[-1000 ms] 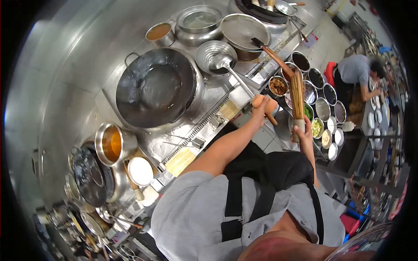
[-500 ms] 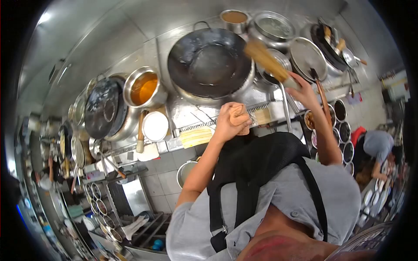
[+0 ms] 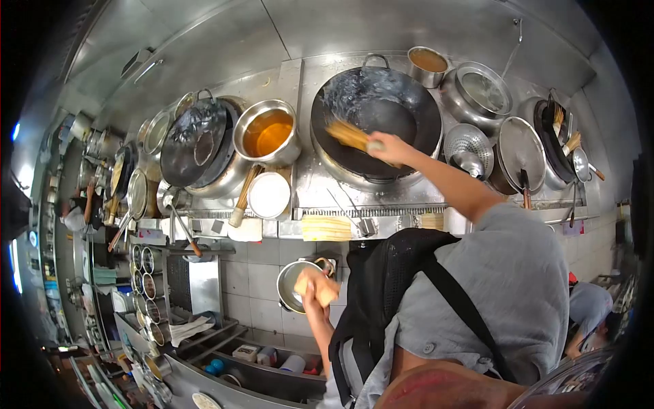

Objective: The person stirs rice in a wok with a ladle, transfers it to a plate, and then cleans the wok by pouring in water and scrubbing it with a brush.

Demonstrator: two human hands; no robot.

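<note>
- The right hand [image 3: 385, 144] is closed tight around a bamboo brush [image 3: 349, 135], with the brush end down inside the big black wok [image 3: 376, 117].
- The left hand [image 3: 313, 290] hangs low by the apron and grips a tan wooden handle [image 3: 320, 288] — I cannot tell what is at its far end.
- The wok looks wet and shiny. If the brush is pushed too hard, dirty water could splash out, I think.
- Just to the left of the right hand stands a pot of orange oil [image 3: 268, 133]. Splashes could land in it and spoil it.
- The arm reaches across the stove edge [image 3: 381, 211] — a hot rim could burn it.
- The low handle could bump the pot [image 3: 294, 286] beside the left hand.
</note>
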